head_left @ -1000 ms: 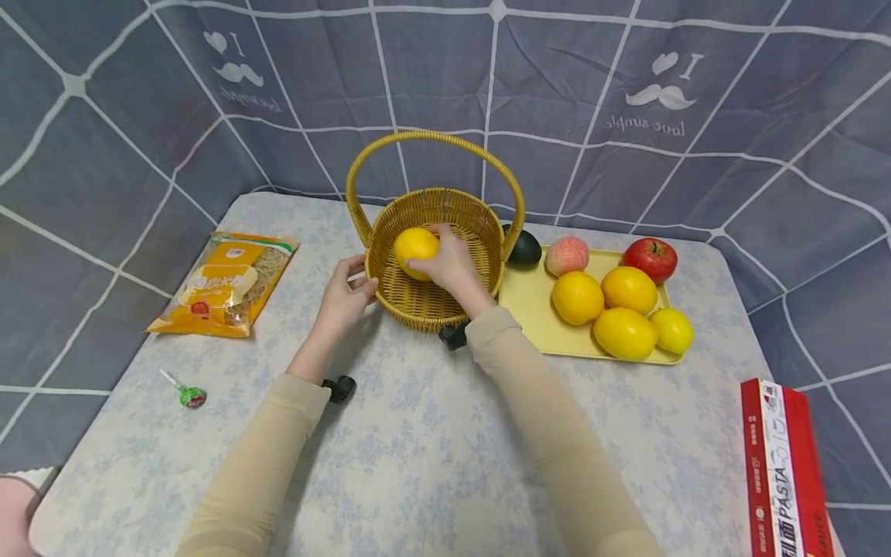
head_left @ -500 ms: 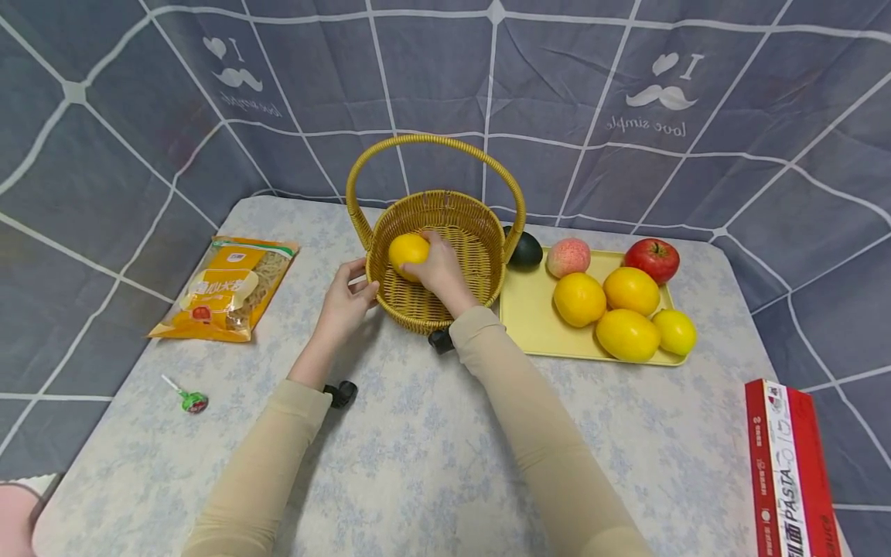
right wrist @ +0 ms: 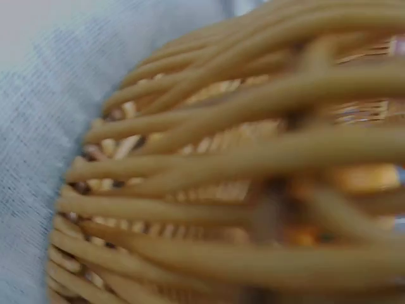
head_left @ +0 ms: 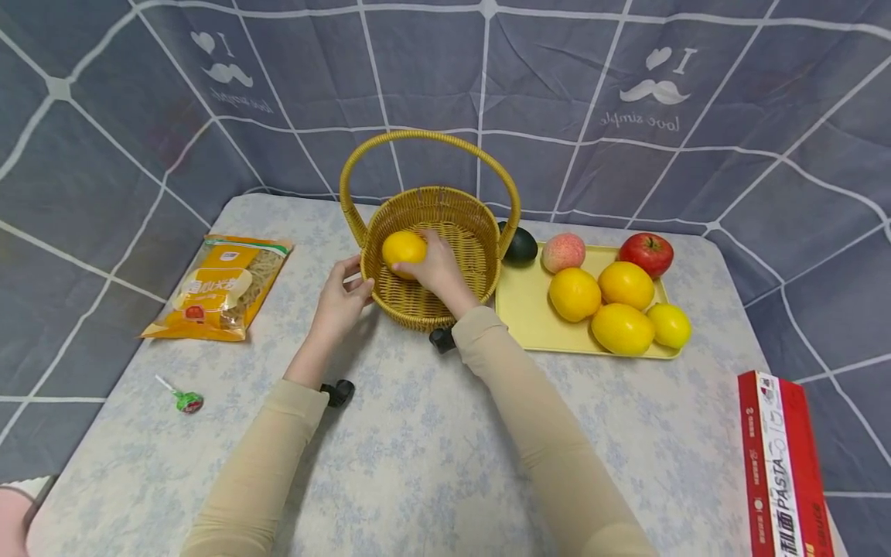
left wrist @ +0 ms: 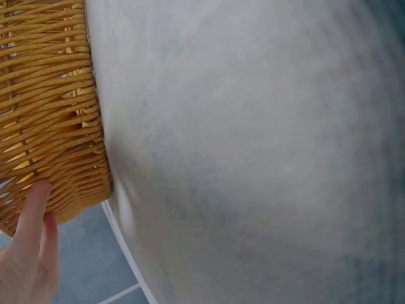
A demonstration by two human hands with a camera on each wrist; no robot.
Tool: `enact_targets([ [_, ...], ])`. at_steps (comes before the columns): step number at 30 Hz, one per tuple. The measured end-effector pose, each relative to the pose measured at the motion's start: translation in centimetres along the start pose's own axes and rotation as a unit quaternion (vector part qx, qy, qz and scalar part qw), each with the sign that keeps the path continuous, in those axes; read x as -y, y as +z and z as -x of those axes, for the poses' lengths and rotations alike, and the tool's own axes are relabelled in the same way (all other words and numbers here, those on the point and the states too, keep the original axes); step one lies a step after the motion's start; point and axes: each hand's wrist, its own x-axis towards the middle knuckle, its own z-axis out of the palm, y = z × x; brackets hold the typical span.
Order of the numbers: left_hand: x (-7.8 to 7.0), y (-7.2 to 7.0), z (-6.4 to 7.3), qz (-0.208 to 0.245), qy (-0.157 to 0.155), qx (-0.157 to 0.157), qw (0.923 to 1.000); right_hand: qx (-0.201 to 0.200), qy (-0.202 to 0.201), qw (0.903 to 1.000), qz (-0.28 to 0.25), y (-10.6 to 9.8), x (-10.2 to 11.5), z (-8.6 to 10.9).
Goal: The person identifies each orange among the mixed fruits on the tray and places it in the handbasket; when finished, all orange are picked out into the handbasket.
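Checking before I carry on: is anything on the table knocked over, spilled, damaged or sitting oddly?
Nothing is spilled or damaged. The one oddity: the dark avocado sits off the yellow tray, wedged between it and the basket. The right hand holds an orange inside the basket; the left hand steadies its rim.

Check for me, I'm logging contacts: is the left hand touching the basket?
Touching: the left wrist view shows the left hand's fingertip against the basket wall.

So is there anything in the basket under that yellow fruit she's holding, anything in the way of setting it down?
Nothing visible. The right hand holds the yellow fruit inside the basket, and the woven floor showing around it looks bare; the spot directly beneath is hidden.
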Motion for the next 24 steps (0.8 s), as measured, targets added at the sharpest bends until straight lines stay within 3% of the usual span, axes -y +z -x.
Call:
enact_targets([
  [5, -0.1, 0.0, 0.0, 0.004, -0.002, 0.001, 1.0, 0.008, -0.003, 0.9999, -0.005, -1.7, 0.5, 1.3],
  [13, -0.1, -0.2, 0.3, 0.005, -0.007, 0.0, 1.0, 0.0, -0.061, 0.9979, -0.024, -5.9, -0.4, 5.8],
  [18, -0.1, -0.2, 0.3, 0.008, -0.004, 0.0, 1.0, -0.023, -0.086, 0.9949, -0.047, -8.6, -2.3, 8.6],
  [24, -0.1, 0.0, 0.1, 0.004, -0.004, 0.003, 1.0, -0.047, -0.063, 0.9948, -0.064, -11.5, -6.0, 11.5],
])
